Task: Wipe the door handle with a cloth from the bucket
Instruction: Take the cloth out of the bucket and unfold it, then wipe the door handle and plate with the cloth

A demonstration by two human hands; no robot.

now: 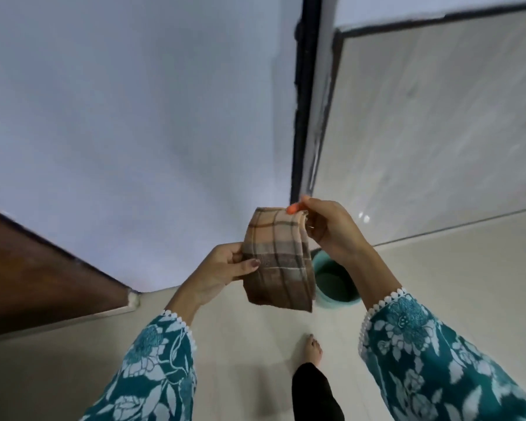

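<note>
A folded checked cloth (275,259) in peach and brown hangs between my two hands above the floor. My left hand (225,267) pinches its left edge near the middle. My right hand (328,227) holds its top right corner, fingers closed. Just behind and below the cloth stands a teal bucket (336,282) on the floor, partly hidden by the cloth and my right wrist. No door handle is visible in this view.
A pale wall (134,117) fills the left and centre. A dark vertical frame (304,101) runs down beside a light panel (438,132). A brown wooden surface (37,268) sits at lower left. My bare foot (312,349) stands on the pale tiled floor.
</note>
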